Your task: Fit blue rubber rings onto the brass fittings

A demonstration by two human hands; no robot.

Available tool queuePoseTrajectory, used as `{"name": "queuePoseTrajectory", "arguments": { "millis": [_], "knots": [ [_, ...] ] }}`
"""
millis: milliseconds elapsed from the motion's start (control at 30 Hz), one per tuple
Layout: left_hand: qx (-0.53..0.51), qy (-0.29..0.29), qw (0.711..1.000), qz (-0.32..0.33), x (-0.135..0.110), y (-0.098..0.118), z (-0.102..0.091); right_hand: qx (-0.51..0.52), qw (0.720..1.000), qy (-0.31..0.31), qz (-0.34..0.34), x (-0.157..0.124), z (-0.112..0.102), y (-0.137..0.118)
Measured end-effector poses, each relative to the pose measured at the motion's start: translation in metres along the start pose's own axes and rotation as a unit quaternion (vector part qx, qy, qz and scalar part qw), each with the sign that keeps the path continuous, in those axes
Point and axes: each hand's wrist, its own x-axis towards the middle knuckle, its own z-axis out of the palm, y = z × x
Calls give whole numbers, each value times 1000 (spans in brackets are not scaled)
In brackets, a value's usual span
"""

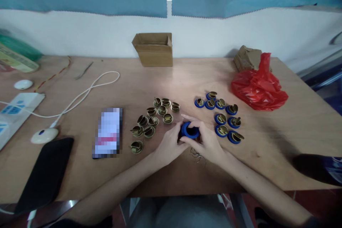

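Between both hands, at the middle of the table's near side, is a round blue piece (189,131) with a raised rim and a dark hollow. My left hand (171,141) grips it from the left, fingers curled around the side. From the right, my right hand (207,141) closes on it with thumb and fingers at its rim. Several brass-coloured round pieces with upright clips (167,118) lie left of my hands. Similar clip pieces seated in blue rings (221,130) lie to the right. Thin curved wires (197,156) show just below my hands.
An open cardboard box (157,55) stands by the wall. At the right are a red plastic bag (259,91), crumpled brown packaging (247,58) and a dark bottle-like object (317,166). Leftward lie a lit phone (108,131), a black phone (45,172), a white cable (88,91) and a power strip (20,112).
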Motion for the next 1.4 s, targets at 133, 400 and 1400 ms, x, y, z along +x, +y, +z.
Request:
{"name": "queuePoseTrajectory", "arguments": {
  "millis": [133,400,1400],
  "knots": [
    [-19,-8,1000,10,0,-2,1,16,1000,-12,-17,-2,2,4],
    [-25,-11,1000,-7,2,1,-1,35,999,-21,-20,-5,0,4],
    [35,-33,998,41,12,-3,-18,-36,995,-76,-57,-7,-12,14]
  ]
}}
